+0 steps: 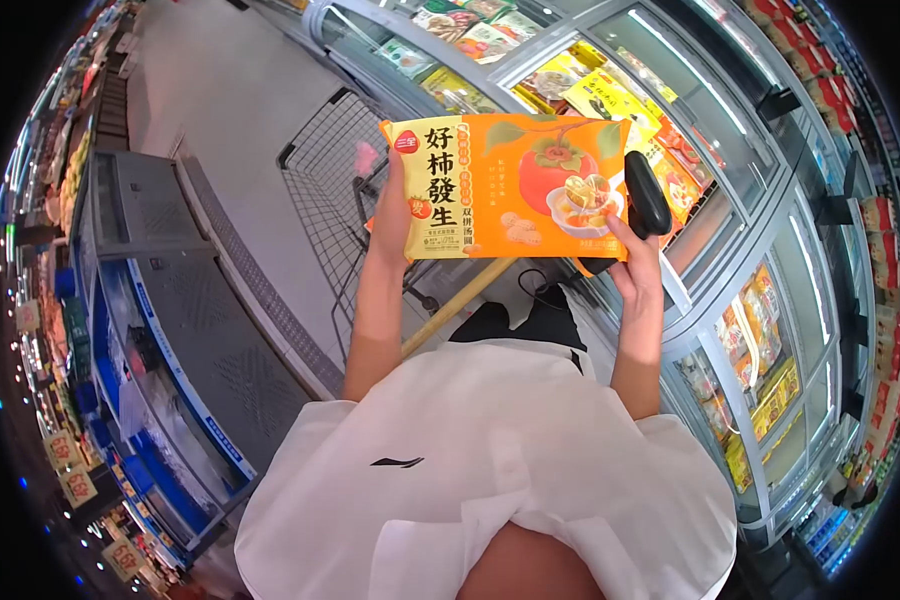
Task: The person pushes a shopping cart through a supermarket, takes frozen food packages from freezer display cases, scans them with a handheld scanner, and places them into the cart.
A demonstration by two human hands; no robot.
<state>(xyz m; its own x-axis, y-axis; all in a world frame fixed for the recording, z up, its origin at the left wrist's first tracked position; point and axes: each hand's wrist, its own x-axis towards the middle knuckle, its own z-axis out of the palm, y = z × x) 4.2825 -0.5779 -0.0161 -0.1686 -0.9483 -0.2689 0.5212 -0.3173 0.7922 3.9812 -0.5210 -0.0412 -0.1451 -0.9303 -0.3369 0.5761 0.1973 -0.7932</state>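
And in the head view, right at the centre of the clock, here's the packet (515, 190), bright orange with a cream panel, broad face to the camera, its printing right way up. Big dark characters run down that panel, a persimmon glows on the orange, and a white bowl is pictured near the lower right corner.

At nine o'clock, the left hand (394, 212) has the packet by its left edge, thumb along the border, the rest of the fingers tucked behind and mostly hidden. Over at four o'clock, the right hand (638, 258) grips the lower right corner, fingertips over the front. A two-handed hold, then, with the packet stretched between them!

Just beside the right edge, at three o'clock, sits a black rounded object (648, 194); whether it touches the packet, I cannot tell. At nine to ten, beyond the left hand, a wire shopping cart (315, 180) stands on the pale floor (210, 90), partly covered by the packet. A yellow bar (462, 303) slants in at seven.

Up at one o'clock, yellow bags (612, 97) lie in the glass-topped freezer (715, 110), which curves round to four. Out at eight, a dark grey case (215, 345); down at six, the white shirt (490, 430) fills the foreground.
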